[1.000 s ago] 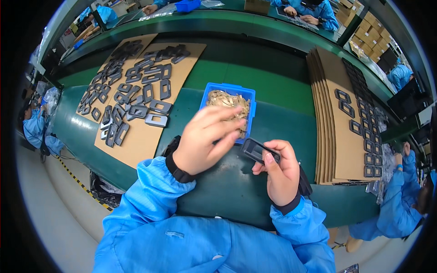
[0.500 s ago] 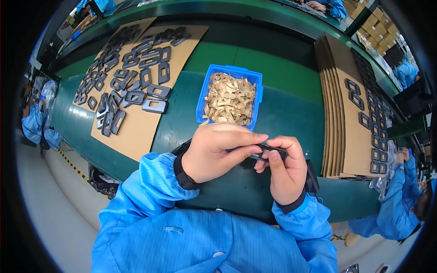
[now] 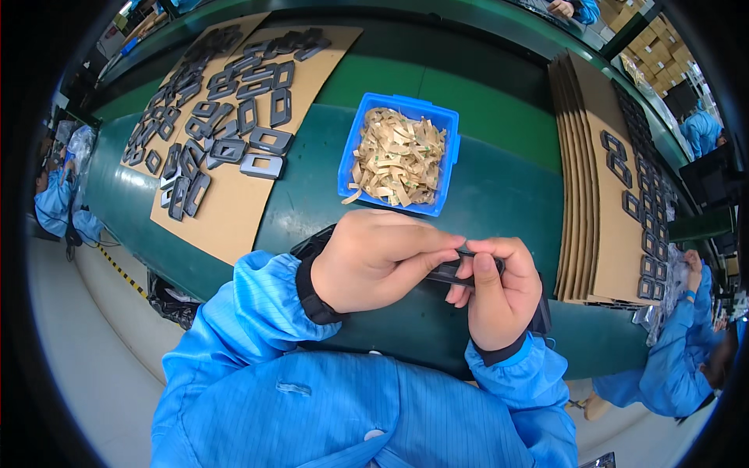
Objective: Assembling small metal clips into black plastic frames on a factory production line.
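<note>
Here, both hands meet just above the near edge of the dark green work table (image 3: pixel 499 203), pinching a small dark grey rectangular frame part (image 3: pixel 449 273) between them. The left hand (image 3: pixel 374 261) is curled over the part from the left, fingertips pressed on its top edge; the right hand (image 3: pixel 499 292) is closed around its right end, thumb on top. Most of the part is hidden by the fingers. Just beyond the hands stands a blue plastic bin (image 3: pixel 351 168) filled with tan paper strips (image 3: pixel 398 156). To the left lies a brown cardboard sheet (image 3: pixel 226 210) covered with many similar grey frames (image 3: pixel 226 117). To the right sits a stack of cardboard sheets (image 3: pixel 593 195), its top one carrying further frames (image 3: pixel 636 207) in rows.
</note>
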Tool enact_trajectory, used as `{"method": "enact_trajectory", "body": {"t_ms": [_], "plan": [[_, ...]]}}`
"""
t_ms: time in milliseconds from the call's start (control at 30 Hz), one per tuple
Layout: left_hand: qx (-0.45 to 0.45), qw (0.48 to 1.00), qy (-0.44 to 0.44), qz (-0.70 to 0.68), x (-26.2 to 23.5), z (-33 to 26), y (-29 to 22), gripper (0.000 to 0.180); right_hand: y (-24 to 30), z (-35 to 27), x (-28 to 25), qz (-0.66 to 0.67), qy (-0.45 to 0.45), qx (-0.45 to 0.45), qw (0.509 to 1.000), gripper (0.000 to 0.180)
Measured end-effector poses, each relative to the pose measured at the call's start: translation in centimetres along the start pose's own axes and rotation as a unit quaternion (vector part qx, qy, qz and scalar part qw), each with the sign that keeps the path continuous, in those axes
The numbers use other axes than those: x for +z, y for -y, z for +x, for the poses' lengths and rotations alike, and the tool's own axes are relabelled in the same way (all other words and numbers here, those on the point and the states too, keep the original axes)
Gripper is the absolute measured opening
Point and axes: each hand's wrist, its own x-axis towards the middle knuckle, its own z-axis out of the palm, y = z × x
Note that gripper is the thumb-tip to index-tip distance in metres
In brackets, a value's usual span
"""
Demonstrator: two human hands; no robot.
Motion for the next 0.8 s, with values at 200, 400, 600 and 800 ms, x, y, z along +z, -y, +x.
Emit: {"method": "enact_trajectory", "body": {"t_ms": [200,400,600,800], "plan": [[-0.065,0.997,0.025,0.039,0.2,0.0,-0.2,0.02,0.0,1.0,-0.7,0.098,-0.029,0.134,0.986,0.022],[-0.164,0.985,0.046,0.033,-0.2,-0.2,-0.1,0.01,-0.2,1.2,-0.9,0.249,0.024,0.195,0.948,0.034],[-0.187,0.981,0.058,0.015,0.3,0.5,0.4,0.012,-0.6,0.9,-1.5,0.266,0.03,0.21,0.94,0.033],[-0.098,0.99,0.006,0.102,0.6,0.5,0.5,0.029,-2.0,1.9,-0.8,0.289,0.075,0.222,0.928,0.029]]}}
